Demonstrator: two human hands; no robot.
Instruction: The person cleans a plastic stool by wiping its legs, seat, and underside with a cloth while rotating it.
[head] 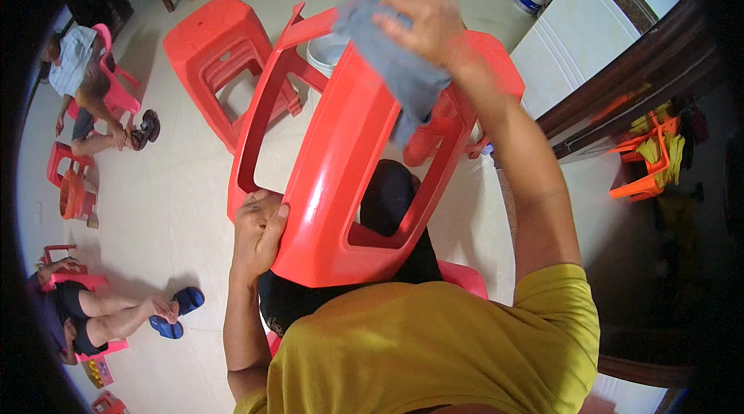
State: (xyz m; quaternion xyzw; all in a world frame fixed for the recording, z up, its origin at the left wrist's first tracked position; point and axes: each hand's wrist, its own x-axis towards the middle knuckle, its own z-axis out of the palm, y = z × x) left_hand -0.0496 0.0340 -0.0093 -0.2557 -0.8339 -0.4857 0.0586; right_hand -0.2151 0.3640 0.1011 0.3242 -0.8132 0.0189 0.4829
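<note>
A red plastic stool lies tipped on its side across my lap, its openings facing up and outward. My left hand grips its near left edge, thumb on top. My right hand, slightly blurred, holds a grey-blue cloth against the stool's far part. The cloth hangs down over the edge of one side opening. A second red plastic stool stands upright on the floor beyond, to the left. Behind the held stool a white bucket partly shows. More red plastic shows behind my right forearm.
Two people sit on pink chairs at the left, with dark slippers and blue slippers nearby. A red bucket stands between them. To the right are a dark door frame and an orange chair with yellow cloth.
</note>
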